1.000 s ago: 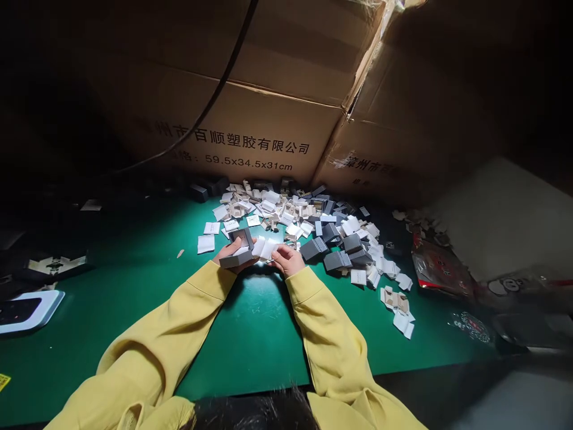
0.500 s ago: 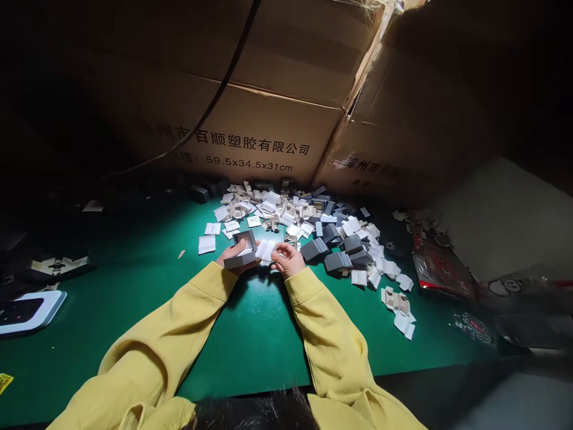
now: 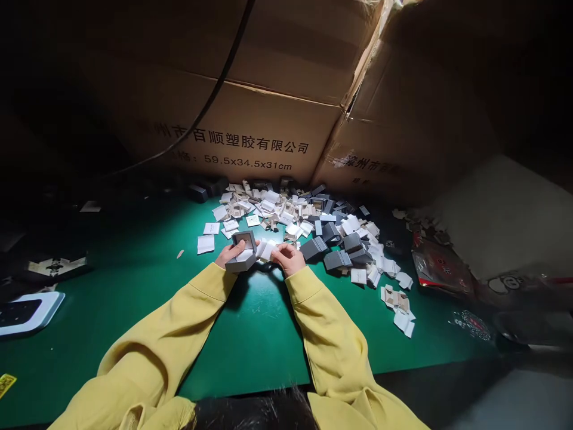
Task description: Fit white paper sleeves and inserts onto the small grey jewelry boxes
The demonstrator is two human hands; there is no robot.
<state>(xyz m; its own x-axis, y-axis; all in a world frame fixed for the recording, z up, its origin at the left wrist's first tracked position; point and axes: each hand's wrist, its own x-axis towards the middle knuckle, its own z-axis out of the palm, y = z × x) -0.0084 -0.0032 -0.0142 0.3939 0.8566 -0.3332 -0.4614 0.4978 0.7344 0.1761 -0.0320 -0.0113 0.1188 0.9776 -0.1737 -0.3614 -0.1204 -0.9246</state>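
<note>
My left hand (image 3: 224, 255) is closed around a small dark grey hinged box (image 3: 241, 263), with the thumb at its inside. The box's lid stands raised, and something white shows in the base. Just right of it, my right hand (image 3: 290, 260) pinches a white folded card insert (image 3: 265, 250) between thumb and fingers. The insert is beside the box; whether they touch I cannot tell. Behind both hands lies a heap of white card inserts (image 3: 268, 206), and closed dark grey boxes (image 3: 314, 247) lie to the right.
Large cardboard cartons (image 3: 268, 107) wall off the back of the green table (image 3: 147, 298). A black cable (image 3: 215, 89) hangs across them. A white device with a dark panel (image 3: 45, 310) lies at the left, and a red plastic packet (image 3: 441, 266) at the right.
The grey box has turned slightly in my left hand, so more of its white inside shows. My right hand keeps its pinch on the card insert, almost in place.
</note>
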